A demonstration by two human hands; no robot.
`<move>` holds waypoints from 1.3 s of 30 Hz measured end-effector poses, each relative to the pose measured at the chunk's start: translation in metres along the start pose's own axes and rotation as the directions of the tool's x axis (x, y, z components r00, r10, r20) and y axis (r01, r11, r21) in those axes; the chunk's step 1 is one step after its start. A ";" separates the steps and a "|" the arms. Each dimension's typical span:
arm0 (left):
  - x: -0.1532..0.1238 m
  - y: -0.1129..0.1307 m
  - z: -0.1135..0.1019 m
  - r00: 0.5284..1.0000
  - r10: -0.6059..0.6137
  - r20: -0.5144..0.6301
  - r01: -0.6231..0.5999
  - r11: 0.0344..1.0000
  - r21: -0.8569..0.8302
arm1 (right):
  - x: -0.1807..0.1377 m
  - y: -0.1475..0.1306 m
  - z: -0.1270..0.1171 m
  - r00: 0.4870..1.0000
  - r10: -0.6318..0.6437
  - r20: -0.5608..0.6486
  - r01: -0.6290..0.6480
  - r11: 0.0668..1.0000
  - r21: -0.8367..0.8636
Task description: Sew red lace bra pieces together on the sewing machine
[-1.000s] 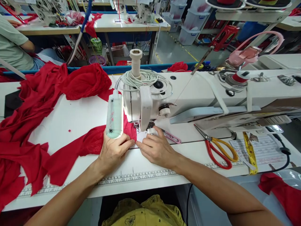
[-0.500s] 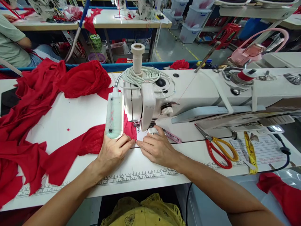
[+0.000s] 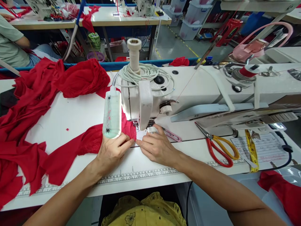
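Observation:
A piece of red fabric (image 3: 91,138) runs under the presser foot of a white sewing machine (image 3: 131,100). My left hand (image 3: 115,149) rests on that fabric just before the needle area, its fingers bent together over the cloth's edge. My right hand (image 3: 157,146) is on the other side, fingers curled, its fingertips meeting the fabric's right edge close to my left fingertips. The right index finger lies by a white round part (image 3: 152,129) beside the needle. A pale lamp (image 3: 112,113) on a flexible neck partly hides the fabric and the back of my left hand.
More red fabric (image 3: 28,106) is heaped at the left. Red-and-yellow-handled scissors (image 3: 222,149), pink tweezers (image 3: 172,135), a yellow tape measure (image 3: 252,150) and a written sheet (image 3: 270,147) lie right. A ruler strip (image 3: 131,177) follows the table's front. Another person (image 3: 14,44) sits beyond.
The view has shifted slightly. Both hands stay nearly in place at the presser foot, and the fabric shows no clear movement.

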State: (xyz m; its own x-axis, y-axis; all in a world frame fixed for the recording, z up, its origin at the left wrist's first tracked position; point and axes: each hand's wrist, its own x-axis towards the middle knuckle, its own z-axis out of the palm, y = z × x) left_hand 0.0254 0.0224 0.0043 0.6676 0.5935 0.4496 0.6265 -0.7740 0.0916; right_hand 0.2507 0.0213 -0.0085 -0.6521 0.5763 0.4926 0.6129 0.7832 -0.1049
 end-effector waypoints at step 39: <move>0.010 0.001 -0.005 0.987 0.152 -0.044 -0.144 0.978 0.152 | -0.001 0.002 0.000 0.997 0.066 -0.030 -0.063 0.994 0.086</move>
State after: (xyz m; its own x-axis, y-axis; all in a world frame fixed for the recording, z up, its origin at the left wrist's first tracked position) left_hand 0.0305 0.0262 0.0130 0.7367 0.4590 0.4965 0.5781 -0.8085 -0.1103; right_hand 0.2527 0.0220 -0.0094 -0.5967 0.6194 0.5102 0.6122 0.7624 -0.2095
